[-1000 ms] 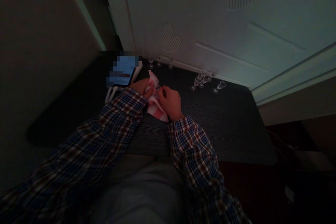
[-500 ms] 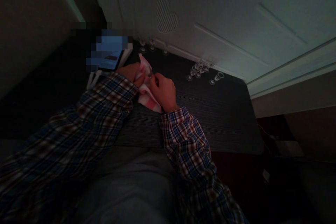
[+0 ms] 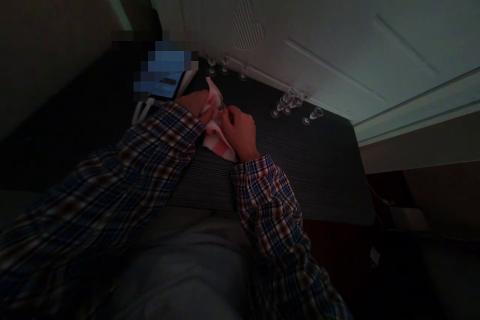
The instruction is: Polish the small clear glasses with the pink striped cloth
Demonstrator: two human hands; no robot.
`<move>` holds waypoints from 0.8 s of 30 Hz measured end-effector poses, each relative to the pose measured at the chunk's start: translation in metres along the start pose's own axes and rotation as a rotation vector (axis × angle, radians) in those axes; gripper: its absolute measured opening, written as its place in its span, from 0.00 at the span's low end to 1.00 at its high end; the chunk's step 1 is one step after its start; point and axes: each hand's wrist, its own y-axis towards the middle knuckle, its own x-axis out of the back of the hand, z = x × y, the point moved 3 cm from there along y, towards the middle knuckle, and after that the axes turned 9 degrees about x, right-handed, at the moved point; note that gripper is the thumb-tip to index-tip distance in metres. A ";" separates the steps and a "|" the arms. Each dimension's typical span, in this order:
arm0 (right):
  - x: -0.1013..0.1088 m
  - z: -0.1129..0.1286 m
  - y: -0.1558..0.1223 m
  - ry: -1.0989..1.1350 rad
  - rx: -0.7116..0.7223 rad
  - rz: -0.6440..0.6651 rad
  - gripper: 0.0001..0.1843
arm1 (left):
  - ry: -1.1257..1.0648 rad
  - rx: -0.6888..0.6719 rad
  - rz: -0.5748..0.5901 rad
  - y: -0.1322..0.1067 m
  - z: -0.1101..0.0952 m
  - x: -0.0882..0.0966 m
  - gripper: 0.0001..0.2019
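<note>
My left hand (image 3: 195, 102) is closed on a pink-and-white cloth (image 3: 220, 146), its fingers mostly covered by the folds. Part of a small clear glass (image 3: 220, 107) glints in the cloth between the two hands. My right hand (image 3: 242, 130) is curled, with thumb and fingers pinched on the glass; most of the glass is hidden by cloth and fingers. One corner of the cloth sticks up near the left hand, and another part hangs below the right.
Several small stemmed glasses (image 3: 290, 102) stand clustered by the white panel (image 3: 322, 20), with a separate glass (image 3: 316, 114) to their right. More glasses (image 3: 224, 65) stand at the back. Left is a propped lit screen (image 3: 167, 82). The dark table (image 3: 318, 175) ends at right.
The camera view has shifted slightly, so everything sits a little further right. Both hands keep nearly the same hold on the cloth and glass.
</note>
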 end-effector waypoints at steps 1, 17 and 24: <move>0.000 0.000 0.000 0.007 0.002 -0.006 0.20 | 0.005 0.001 0.005 0.000 0.000 -0.001 0.16; -0.002 -0.003 0.001 0.038 0.026 -0.031 0.20 | 0.036 -0.015 0.028 0.000 -0.001 -0.001 0.17; -0.003 -0.003 0.002 0.027 0.025 -0.035 0.19 | 0.027 -0.027 0.013 0.001 0.001 -0.005 0.17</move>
